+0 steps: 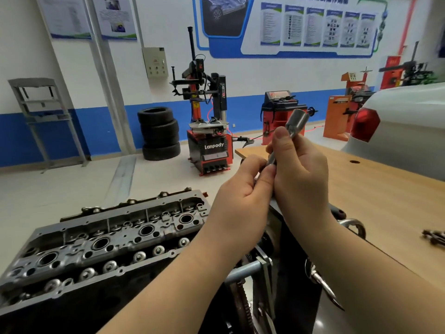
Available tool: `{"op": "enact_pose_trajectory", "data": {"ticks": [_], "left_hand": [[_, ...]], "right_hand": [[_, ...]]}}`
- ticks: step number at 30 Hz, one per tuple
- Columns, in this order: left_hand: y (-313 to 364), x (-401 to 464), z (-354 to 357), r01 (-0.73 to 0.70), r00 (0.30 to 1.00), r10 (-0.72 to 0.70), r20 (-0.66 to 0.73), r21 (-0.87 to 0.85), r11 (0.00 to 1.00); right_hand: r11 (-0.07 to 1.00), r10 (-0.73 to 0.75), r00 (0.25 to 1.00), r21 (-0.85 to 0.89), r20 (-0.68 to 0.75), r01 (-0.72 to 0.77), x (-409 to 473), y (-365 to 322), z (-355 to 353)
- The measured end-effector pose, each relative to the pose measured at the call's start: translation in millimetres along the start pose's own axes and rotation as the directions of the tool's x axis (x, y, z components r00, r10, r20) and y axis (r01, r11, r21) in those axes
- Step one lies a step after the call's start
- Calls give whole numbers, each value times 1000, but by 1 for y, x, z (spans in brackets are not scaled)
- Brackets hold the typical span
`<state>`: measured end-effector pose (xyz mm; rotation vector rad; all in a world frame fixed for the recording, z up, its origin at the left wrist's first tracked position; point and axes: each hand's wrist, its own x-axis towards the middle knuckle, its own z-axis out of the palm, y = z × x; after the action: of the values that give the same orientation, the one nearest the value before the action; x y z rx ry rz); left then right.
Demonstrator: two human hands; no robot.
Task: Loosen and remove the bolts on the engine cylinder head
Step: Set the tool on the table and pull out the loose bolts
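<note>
— What do we have on the wooden tabletop (375, 189)?
— We see dark bolts (434, 236) lying near its right edge, and a metal ring (354, 226) resting nearer us.
— And its surface?
— We spot one small dark hole (354, 162).

The wall (240, 75) is white on top and blue below, with posters (313, 27) up high. Black tires (159, 133) sit stacked on the pale floor (72, 184) beside a red machine (209, 131).
</note>
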<state>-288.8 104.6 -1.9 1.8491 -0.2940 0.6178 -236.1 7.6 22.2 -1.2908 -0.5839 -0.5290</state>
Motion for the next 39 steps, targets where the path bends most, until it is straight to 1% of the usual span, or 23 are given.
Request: {"op": "enact_pose_trajectory", "data": {"ticks": [2, 5, 7, 10, 11, 14, 17, 19, 21, 23, 24, 25, 26, 27, 28, 30, 31, 32, 34, 35, 37, 38, 39], "left_hand": [[-3, 6, 7, 51, 999, -51, -1, -12, 999], [-6, 18, 16, 166, 986, -165, 21, -17, 986], [-8, 26, 21, 221, 974, -220, 52, -13, 975], [-13, 34, 29, 281, 952, -284, 110, 44, 959], [-16, 37, 34, 291, 948, -299, 106, 83, 953], [-22, 41, 51, 288, 956, -295, 15, 165, 943], [-30, 39, 62, 277, 961, -276, -30, 143, 950], [-32, 35, 69, 277, 961, -277, -23, 38, 960], [-30, 33, 70, 305, 951, -310, -5, -153, 940], [-22, 32, 65, 402, 912, -406, 63, -338, 851], [-19, 33, 60, 467, 876, -472, 100, -421, 777], [-18, 34, 54, 519, 835, -532, 140, -520, 678], [-17, 36, 46, 545, 800, -573, 178, -615, 570], [-14, 38, 39, 544, 778, -595, 201, -690, 477], [-11, 40, 34, 527, 765, -611, 205, -744, 410], [-5, 43, 30, 477, 745, -645, 169, -812, 338], [-5, 46, 30, 448, 741, -658, 132, -828, 338], [-6, 49, 32, 415, 743, -664, 80, -834, 364], [-9, 56, 39, 355, 753, -657, -16, -831, 427], [-9, 59, 43, 358, 756, -654, -31, -816, 453], [-7, 63, 51, 400, 753, -657, -40, -765, 505], [-6, 63, 56, 421, 761, -647, -54, -717, 555], [-8, 63, 63, 437, 783, -616, -86, -629, 643]], "right_hand": [[998, 38, 999, 40, 0, -38, 4, 4, -3], [949, 221, 975, 224, 18, -220, 12, 9, -3], [877, 351, 936, 340, 28, -339, 22, 15, -4], [795, 521, 854, 369, -6, -482, 36, 27, -6], [776, 555, 832, 372, -17, -510, 39, 31, -6], [741, 605, 795, 387, -33, -548, 45, 38, -9], [765, 582, 812, 368, -45, -528, 48, 39, -17], [829, 507, 858, 316, -80, -461, 49, 37, -20], [856, 459, 884, 308, -87, -415, 54, 31, -24], [839, 453, 890, 366, -59, -403, 68, 23, -31], [823, 463, 885, 392, -43, -411, 77, 19, -37], [808, 487, 873, 394, -27, -439, 85, 16, -45], [797, 524, 852, 355, -5, -488, 92, 16, -52], [790, 566, 824, 270, 26, -550, 96, 18, -60], [780, 604, 794, 148, 70, -608, 98, 21, -65], [740, 672, 718, -135, 180, -659, 93, 29, -73], [719, 695, 678, -266, 240, -643, 88, 34, -75], [707, 705, 643, -374, 300, -600, 81, 37, -76], [709, 698, 592, -503, 402, -494, 65, 44, -76], [718, 688, 582, -524, 434, -459, 58, 46, -76], [741, 660, 601, -518, 450, -427, 50, 50, -75], [749, 650, 619, -513, 442, -420, 49, 50, -77], [750, 648, 627, -504, 433, -428, 50, 50, -79]]}}
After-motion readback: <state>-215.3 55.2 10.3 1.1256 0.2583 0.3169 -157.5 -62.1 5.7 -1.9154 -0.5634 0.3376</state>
